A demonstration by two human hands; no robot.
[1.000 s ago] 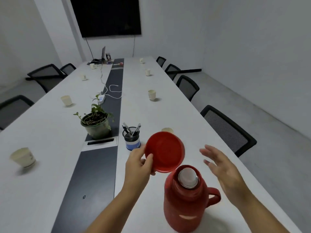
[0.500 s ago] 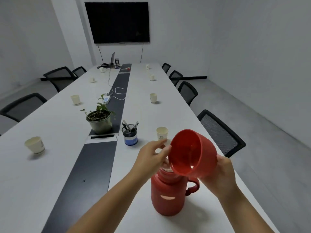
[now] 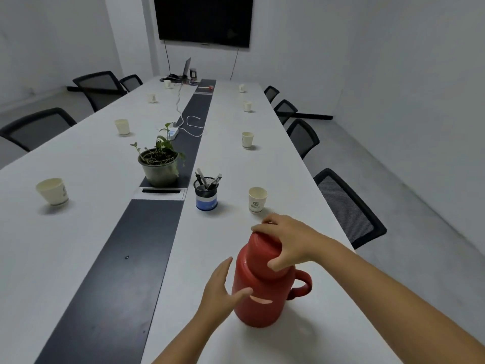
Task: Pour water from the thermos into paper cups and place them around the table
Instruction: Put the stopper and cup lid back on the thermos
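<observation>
A red thermos (image 3: 262, 298) stands upright near the front of the long white table (image 3: 78, 245), its handle pointing right. Its red cup-shaped lid (image 3: 262, 256) sits on top, and my right hand (image 3: 286, 240) grips that lid from above with curled fingers. My left hand (image 3: 220, 290) is beside the thermos body on the left, fingers straight, thumb touching the red wall. Paper cups stand along both table sides; the nearest right one (image 3: 257, 199) is just beyond the thermos, the nearest left one (image 3: 52, 191) at the left edge.
A potted plant (image 3: 160, 164) and a pen holder (image 3: 206, 193) stand by the dark centre strip (image 3: 126, 258). A power strip with white cable lies further back. Black chairs line both sides, one (image 3: 346, 206) close on the right. A laptop and a wall screen are at the far end.
The lid went from my left hand to my right hand and now sits on the thermos. My left hand dropped to the thermos body.
</observation>
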